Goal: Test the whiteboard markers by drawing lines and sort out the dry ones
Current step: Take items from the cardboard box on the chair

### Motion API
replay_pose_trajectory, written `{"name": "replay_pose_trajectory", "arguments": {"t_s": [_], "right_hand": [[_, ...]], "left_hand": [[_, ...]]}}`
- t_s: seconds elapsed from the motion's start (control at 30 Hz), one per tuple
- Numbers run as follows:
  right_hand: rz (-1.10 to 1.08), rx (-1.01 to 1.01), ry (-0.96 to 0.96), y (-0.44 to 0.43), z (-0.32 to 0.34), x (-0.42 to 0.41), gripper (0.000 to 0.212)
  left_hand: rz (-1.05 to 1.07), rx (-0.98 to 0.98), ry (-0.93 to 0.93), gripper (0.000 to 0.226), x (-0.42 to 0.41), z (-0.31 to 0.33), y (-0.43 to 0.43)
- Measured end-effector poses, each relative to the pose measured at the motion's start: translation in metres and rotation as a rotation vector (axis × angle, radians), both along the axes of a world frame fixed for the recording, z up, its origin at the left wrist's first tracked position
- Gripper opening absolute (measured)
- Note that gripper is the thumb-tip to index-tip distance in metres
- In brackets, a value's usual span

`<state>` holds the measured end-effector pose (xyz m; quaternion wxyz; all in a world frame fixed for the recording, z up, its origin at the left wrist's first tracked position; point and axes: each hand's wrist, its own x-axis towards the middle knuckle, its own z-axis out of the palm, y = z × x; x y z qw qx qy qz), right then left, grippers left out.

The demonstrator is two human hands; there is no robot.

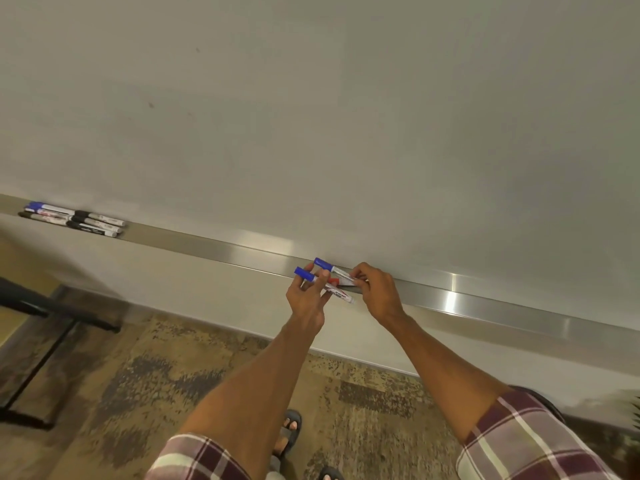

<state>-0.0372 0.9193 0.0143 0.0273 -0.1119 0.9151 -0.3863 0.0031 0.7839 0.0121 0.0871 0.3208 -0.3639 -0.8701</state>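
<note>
While left hand (306, 301) grips a blue-capped white marker (341, 297), cap toward ten o'clock, right hand (379, 292) pinches second blue-capped marker (341, 271) by its four-o'clock tail.

blue-capped markers (313, 273), plaid maroon sleeves (526, 441)

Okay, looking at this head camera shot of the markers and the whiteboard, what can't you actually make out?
All in the head view:
- The right hand covers the ends of the markers under it, so their number, and whether it grips one, is unclear.
- Label print on the blue-capped marker in the left hand: too small and blurred.
- Far marker group on the tray: small and overlapping, count uncertain.
</note>
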Motion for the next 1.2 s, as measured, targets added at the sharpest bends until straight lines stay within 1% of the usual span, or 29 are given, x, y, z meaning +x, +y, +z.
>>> {"name": "replay_pose_trajectory", "arguments": {"t_s": [0.1, 0.2, 0.27, 0.33, 0.43, 0.5, 0.6, 0.7, 0.77, 0.87, 0.97, 1.07, 1.2], "right_hand": [[0.046, -0.043, -0.040, -0.009, 0.001, 0.003, 0.011], [0.143, -0.050, -0.050, -0.015, 0.003, 0.004, 0.012], [0.199, -0.034, -0.056, -0.015, 0.005, 0.002, 0.014], [0.172, 0.059, -0.040, -0.013, 0.005, -0.002, 0.017], [0.078, 0.314, 0.095, -0.007, -0.002, -0.011, 0.034], [0.093, 0.448, 0.116, -0.003, -0.008, -0.014, 0.031], [0.100, 0.524, 0.118, -0.001, -0.013, -0.013, 0.020], [0.095, 0.519, 0.169, -0.005, -0.016, -0.010, 0.017], [0.082, 0.498, 0.151, -0.009, -0.014, -0.009, 0.017], [0.077, 0.385, 0.101, -0.019, -0.009, -0.012, 0.018], [0.134, 0.259, 0.045, -0.033, 0.000, -0.009, 0.020], [0.174, 0.190, 0.001, -0.048, 0.011, 0.000, 0.022], [0.262, 0.167, -0.039, -0.075, 0.025, 0.013, 0.022]], "left_hand": [[-0.015, 0.001, -0.018, 0.036, -0.001, 0.001, -0.002], [-0.061, -0.048, -0.043, 0.029, -0.002, -0.002, -0.006], [-0.084, -0.048, -0.047, 0.023, -0.004, -0.003, -0.011], [-0.091, -0.029, -0.055, 0.019, -0.005, -0.004, -0.017], [-0.066, -0.006, -0.076, 0.023, -0.006, -0.006, -0.026], [-0.069, 0.003, -0.079, 0.019, -0.005, -0.007, -0.031], [-0.083, 0.011, -0.067, 0.016, -0.003, -0.007, -0.036], [-0.080, 0.019, -0.063, 0.020, -0.003, -0.008, -0.040], [-0.068, 0.026, -0.077, 0.027, -0.001, -0.009, -0.042], [-0.052, 0.025, -0.090, 0.034, 0.002, -0.008, -0.043], [-0.027, 0.021, -0.091, 0.037, 0.007, -0.004, -0.044], [-0.012, 0.007, -0.089, 0.035, 0.015, 0.002, -0.042], [0.037, -0.018, -0.074, 0.028, 0.027, 0.012, -0.047]]}}
